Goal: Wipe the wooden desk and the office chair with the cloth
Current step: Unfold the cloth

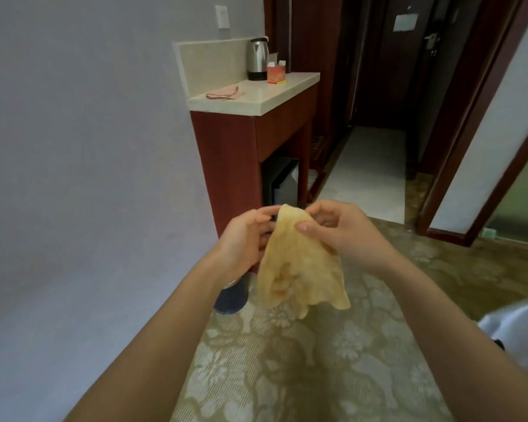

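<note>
A yellow cloth (299, 266) hangs in front of me over the patterned carpet, held up at its top edge. My left hand (246, 239) pinches the cloth's upper left part, fingers curled toward it. My right hand (345, 228) pinches the upper right part, thumb pressed on the fabric. The cloth has a faint orange stain low down. No office chair is in view. A red-brown wooden cabinet (226, 159) with a pale stone top stands straight ahead, just beyond my hands.
On the stone top (256, 99) lie a pink cloth (224, 92), a steel kettle (258, 59) and a red box (276, 74). A dark bin (232, 296) stands by the cabinet's foot. A corridor (369, 169) opens ahead; a door frame (470, 147) is at right.
</note>
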The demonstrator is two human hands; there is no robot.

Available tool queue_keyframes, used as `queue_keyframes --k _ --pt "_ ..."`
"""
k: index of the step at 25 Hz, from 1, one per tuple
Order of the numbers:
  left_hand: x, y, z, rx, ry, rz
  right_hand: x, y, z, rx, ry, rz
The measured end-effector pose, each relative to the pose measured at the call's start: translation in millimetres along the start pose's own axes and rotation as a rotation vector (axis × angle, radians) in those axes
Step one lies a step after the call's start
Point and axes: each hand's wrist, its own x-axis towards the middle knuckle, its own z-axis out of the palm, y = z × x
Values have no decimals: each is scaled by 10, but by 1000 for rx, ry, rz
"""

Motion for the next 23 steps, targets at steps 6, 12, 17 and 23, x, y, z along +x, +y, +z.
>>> queue_keyframes --k 6,12,17,23 --pt "1465 -6 -345 121 -138 3 1483 620 -327 313 163 101" --pt "3097 390 -1360 -119 -245 -112 3474 1210 -253 563 161 326" --pt "4187 1058 -2017 -64 -38 -50 4920 1418 -378 781 106 378" --pt "5204 1909 -2381 37 467 231 6541 1481 -408 1214 99 341"
